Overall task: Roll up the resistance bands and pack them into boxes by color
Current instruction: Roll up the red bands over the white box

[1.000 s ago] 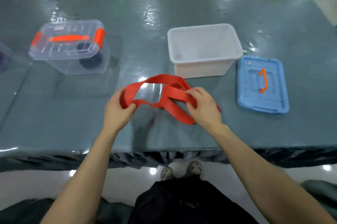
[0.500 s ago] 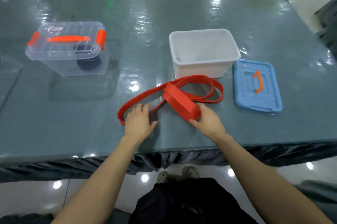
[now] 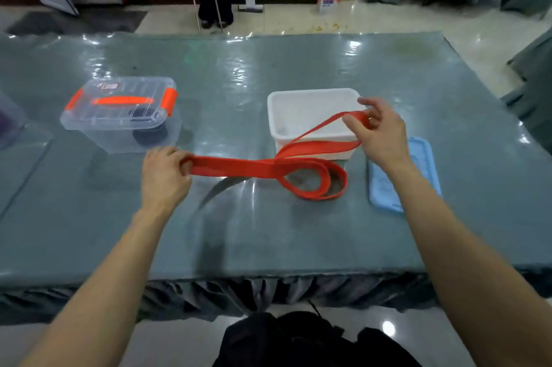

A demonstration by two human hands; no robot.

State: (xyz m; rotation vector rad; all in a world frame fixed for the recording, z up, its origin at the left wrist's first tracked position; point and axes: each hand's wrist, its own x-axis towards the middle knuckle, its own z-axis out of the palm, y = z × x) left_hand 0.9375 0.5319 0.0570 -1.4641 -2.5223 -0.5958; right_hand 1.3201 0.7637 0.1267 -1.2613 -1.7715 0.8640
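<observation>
Head view: a dark roll (image 3: pixel 149 135) sits in the lidded clear box (image 3: pixel 89 130) at ten o'clock, but your red band (image 3: pixel 239 164) stretches unrolled over the bench (image 3: pixel 268 232), so rolling and packing it into the open white box (image 3: pixel 313 95) at one o'clock remain, by my judgement. Your left hand (image 3: pixel 162 175) has its grip clamped round one end; your right hand (image 3: pixel 380 133) pinches the other, lifted over that box.

The light is moderate and even, coming from overhead. The glossy counter (image 3: pixel 268 235) shows white glare patches toward 11, 12 and 1 o'clock, and the floor (image 3: pixel 388 320) at 5 o'clock mirrors one lamp. The red band (image 3: pixel 239 164) throws a soft curved shadow. Wide-angle distortion bends the edges, and the far background is slightly soft.
</observation>
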